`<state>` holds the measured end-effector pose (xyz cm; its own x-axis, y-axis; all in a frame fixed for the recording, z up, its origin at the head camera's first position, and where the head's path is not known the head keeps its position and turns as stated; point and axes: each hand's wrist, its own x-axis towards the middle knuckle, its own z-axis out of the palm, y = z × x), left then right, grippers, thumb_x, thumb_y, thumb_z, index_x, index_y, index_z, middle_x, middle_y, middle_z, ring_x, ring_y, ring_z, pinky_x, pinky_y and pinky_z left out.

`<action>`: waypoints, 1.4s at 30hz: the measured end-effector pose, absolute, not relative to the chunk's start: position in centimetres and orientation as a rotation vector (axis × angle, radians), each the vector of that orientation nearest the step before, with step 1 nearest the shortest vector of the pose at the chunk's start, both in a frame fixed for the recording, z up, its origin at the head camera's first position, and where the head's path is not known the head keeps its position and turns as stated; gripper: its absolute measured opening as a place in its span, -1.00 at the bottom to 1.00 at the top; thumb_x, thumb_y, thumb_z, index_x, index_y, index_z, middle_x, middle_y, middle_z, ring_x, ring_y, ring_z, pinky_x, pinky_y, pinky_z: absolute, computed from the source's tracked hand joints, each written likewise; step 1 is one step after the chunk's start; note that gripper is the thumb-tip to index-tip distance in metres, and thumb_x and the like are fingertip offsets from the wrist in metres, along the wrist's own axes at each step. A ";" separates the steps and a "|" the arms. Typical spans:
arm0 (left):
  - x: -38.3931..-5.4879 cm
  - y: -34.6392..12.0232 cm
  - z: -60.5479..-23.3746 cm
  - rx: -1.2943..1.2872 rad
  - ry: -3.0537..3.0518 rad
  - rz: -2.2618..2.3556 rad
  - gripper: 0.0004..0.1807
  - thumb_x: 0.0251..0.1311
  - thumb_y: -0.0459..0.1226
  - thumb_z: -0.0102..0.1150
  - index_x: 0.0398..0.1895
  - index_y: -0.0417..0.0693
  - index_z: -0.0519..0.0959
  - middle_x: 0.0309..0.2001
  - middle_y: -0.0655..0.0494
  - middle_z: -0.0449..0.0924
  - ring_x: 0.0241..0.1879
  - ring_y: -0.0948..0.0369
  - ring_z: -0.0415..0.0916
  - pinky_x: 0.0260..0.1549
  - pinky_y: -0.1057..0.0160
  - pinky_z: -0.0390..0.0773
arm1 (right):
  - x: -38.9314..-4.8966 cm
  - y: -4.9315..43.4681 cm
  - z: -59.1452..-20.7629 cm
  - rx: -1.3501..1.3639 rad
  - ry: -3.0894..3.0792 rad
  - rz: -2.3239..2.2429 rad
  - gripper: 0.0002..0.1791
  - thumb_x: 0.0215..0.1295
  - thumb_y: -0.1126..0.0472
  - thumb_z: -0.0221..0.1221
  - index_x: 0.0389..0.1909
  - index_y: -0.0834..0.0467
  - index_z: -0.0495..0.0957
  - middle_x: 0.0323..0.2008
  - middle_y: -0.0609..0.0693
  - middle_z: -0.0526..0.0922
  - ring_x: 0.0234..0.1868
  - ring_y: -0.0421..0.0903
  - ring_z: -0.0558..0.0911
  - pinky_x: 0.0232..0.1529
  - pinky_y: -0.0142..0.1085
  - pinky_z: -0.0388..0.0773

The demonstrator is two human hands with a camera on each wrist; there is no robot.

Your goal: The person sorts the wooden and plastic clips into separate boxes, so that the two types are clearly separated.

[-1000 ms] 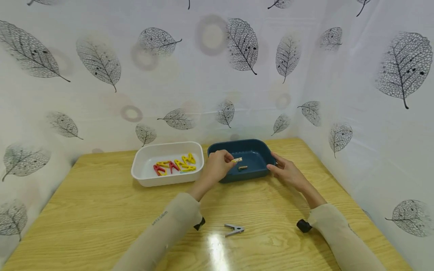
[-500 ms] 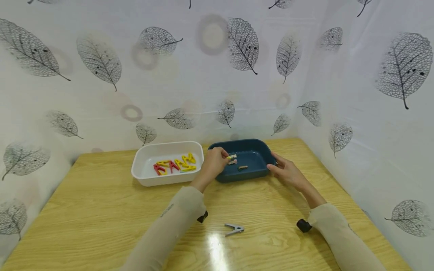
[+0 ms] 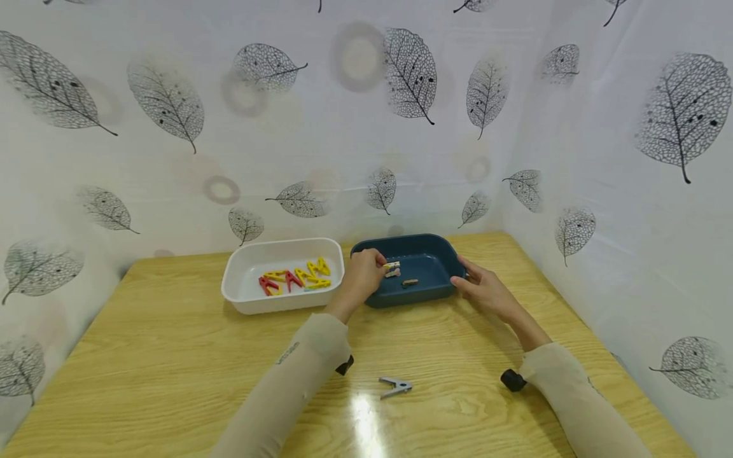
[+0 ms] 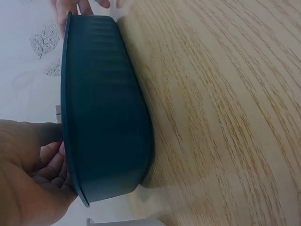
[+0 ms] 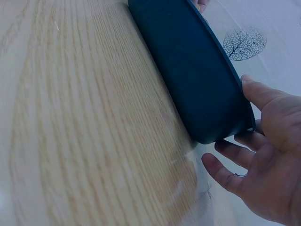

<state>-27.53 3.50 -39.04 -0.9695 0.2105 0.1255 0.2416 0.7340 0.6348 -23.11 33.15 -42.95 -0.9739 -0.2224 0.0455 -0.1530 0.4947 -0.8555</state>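
Over the left part of the dark blue bin (image 3: 426, 294), my left hand (image 3: 362, 272) pinches a pale wooden clothespin (image 3: 392, 264). In the left wrist view the bin's side hides most of the fingertips. Just below that clothespin, a pinkish-brown clothespin (image 3: 393, 273) lies inside the bin, and a brown one (image 3: 410, 282) is a little to the right. My right hand (image 3: 485, 290) holds the bin's right end, its thumb at the rim; the right wrist view shows other fingers under the corner.
To the left of the blue bin stands a white bin (image 3: 246, 305) with several red and yellow plastic clips (image 3: 293, 280). A grey clip (image 3: 396, 387) lies on the wooden table (image 3: 172, 369) nearer the front. Behind hangs a leaf-patterned curtain (image 3: 321, 140).
My left hand has shifted slightly left with the pale clothespin, and the pinkish-brown clothespin has come into sight below it. My right hand has stayed on the bin.
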 end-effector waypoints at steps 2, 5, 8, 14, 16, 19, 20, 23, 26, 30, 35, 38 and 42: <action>-27.6 3.5 -39.1 -0.375 -2.881 -1.065 -0.93 0.35 -0.31 0.36 -0.19 -0.13 0.71 -0.26 0.03 0.72 -0.23 0.09 0.66 -0.16 0.13 0.68 | -23.1 33.1 -43.0 -0.336 2.657 -1.508 -0.18 0.59 0.10 0.14 0.65 0.23 -0.05 -0.15 0.30 0.61 -0.21 0.16 0.62 -0.13 -0.18 0.63; -27.6 3.5 -39.1 -0.386 -2.880 -1.068 -0.83 0.35 -0.27 0.38 -0.09 -0.17 0.72 -0.22 0.02 0.73 -0.17 0.08 0.67 -0.10 0.12 0.67 | -23.2 33.1 -43.0 -0.341 2.658 -1.510 -0.18 0.59 0.10 0.15 0.65 0.23 -0.05 -0.11 0.29 0.61 -0.18 0.17 0.64 -0.11 -0.16 0.64; -27.5 3.5 -39.1 -0.413 -2.891 -1.068 -0.71 0.38 -0.23 0.35 0.06 -0.21 0.69 -0.14 -0.01 0.73 -0.10 0.06 0.68 -0.05 0.10 0.67 | -23.3 33.2 -43.1 -0.339 2.672 -1.499 -0.18 0.58 0.10 0.15 0.65 0.21 -0.04 -0.11 0.30 0.65 -0.16 0.17 0.65 -0.11 -0.16 0.64; -27.2 3.3 -39.1 -0.451 -2.885 -1.069 -0.69 0.42 -0.22 0.30 0.11 -0.19 0.68 -0.09 -0.01 0.74 -0.10 0.07 0.70 -0.10 0.11 0.69 | -23.4 33.3 -43.2 -0.337 2.680 -1.487 -0.18 0.58 0.10 0.16 0.66 0.19 -0.03 -0.15 0.29 0.69 -0.18 0.17 0.64 -0.14 -0.16 0.63; -27.2 3.1 -39.1 -0.454 -2.871 -1.074 -0.70 0.42 -0.20 0.30 0.10 -0.16 0.69 -0.06 0.02 0.74 -0.11 0.10 0.69 -0.13 0.12 0.69 | -23.4 33.2 -43.2 -0.341 2.681 -1.487 -0.19 0.58 0.10 0.16 0.65 0.19 -0.03 -0.17 0.30 0.68 -0.19 0.16 0.64 -0.15 -0.16 0.63; -27.0 2.8 -39.0 -0.456 -2.843 -1.098 -0.72 0.43 -0.17 0.29 0.08 -0.10 0.70 -0.04 0.06 0.75 -0.14 0.13 0.69 -0.21 0.12 0.68 | -23.4 33.2 -43.1 -0.351 2.685 -1.482 -0.19 0.58 0.11 0.15 0.66 0.20 -0.04 -0.17 0.30 0.68 -0.20 0.16 0.63 -0.15 -0.16 0.62; -26.9 2.7 -39.0 -0.461 -2.830 -1.112 -0.73 0.44 -0.17 0.28 0.08 -0.09 0.70 -0.03 0.07 0.74 -0.14 0.13 0.68 -0.22 0.13 0.68 | -23.3 33.2 -43.1 -0.354 2.687 -1.480 -0.19 0.58 0.11 0.15 0.66 0.20 -0.03 -0.14 0.29 0.68 -0.20 0.16 0.64 -0.15 -0.16 0.62; -26.7 2.2 -38.8 -0.480 -2.787 -1.155 -0.75 0.44 -0.18 0.28 0.07 -0.07 0.71 -0.03 0.06 0.75 -0.15 0.13 0.68 -0.23 0.13 0.67 | -23.3 33.2 -43.0 -0.362 2.691 -1.473 -0.19 0.59 0.11 0.15 0.66 0.19 -0.04 -0.10 0.28 0.68 -0.20 0.17 0.64 -0.15 -0.15 0.62; -26.4 1.4 -38.6 -0.509 -2.756 -1.199 -0.74 0.45 -0.20 0.27 0.08 -0.12 0.70 -0.03 0.02 0.74 -0.14 0.11 0.68 -0.16 0.12 0.67 | -23.3 33.2 -43.0 -0.361 2.692 -1.467 -0.19 0.58 0.11 0.15 0.66 0.18 -0.04 -0.08 0.27 0.68 -0.20 0.18 0.64 -0.15 -0.14 0.62; -26.4 0.1 -38.7 -0.540 -2.729 -1.245 -0.69 0.45 -0.22 0.27 0.12 -0.19 0.68 0.00 -0.03 0.74 -0.08 0.08 0.69 -0.06 0.11 0.67 | -23.3 33.2 -43.0 -0.357 2.693 -1.464 -0.19 0.58 0.10 0.16 0.66 0.19 -0.03 -0.06 0.26 0.68 -0.18 0.18 0.64 -0.14 -0.13 0.62; -26.2 -1.7 -38.9 -0.532 -2.700 -1.279 -0.66 0.44 -0.21 0.28 0.16 -0.20 0.67 0.04 -0.03 0.73 -0.02 0.07 0.67 0.03 0.09 0.65 | -23.3 33.2 -43.0 -0.359 2.694 -1.460 -0.19 0.58 0.09 0.15 0.66 0.19 -0.04 -0.08 0.25 0.69 -0.16 0.18 0.65 -0.13 -0.14 0.62; -25.8 -2.7 -38.9 -0.525 -2.678 -1.297 -0.64 0.42 -0.21 0.30 0.17 -0.21 0.66 0.02 -0.05 0.73 -0.04 0.06 0.67 0.02 0.07 0.65 | -23.3 33.3 -43.0 -0.358 2.696 -1.452 -0.18 0.59 0.09 0.15 0.66 0.19 -0.05 -0.17 0.28 0.69 -0.17 0.18 0.64 -0.13 -0.14 0.61; -25.2 -3.9 -38.7 -0.494 -2.660 -1.324 -0.64 0.40 -0.23 0.32 0.16 -0.22 0.67 0.00 -0.07 0.74 -0.10 0.06 0.68 -0.05 0.05 0.66 | -23.2 33.4 -42.9 -0.356 2.691 -1.458 -0.18 0.59 0.10 0.14 0.66 0.20 -0.05 -0.11 0.31 0.64 -0.15 0.19 0.64 -0.12 -0.14 0.62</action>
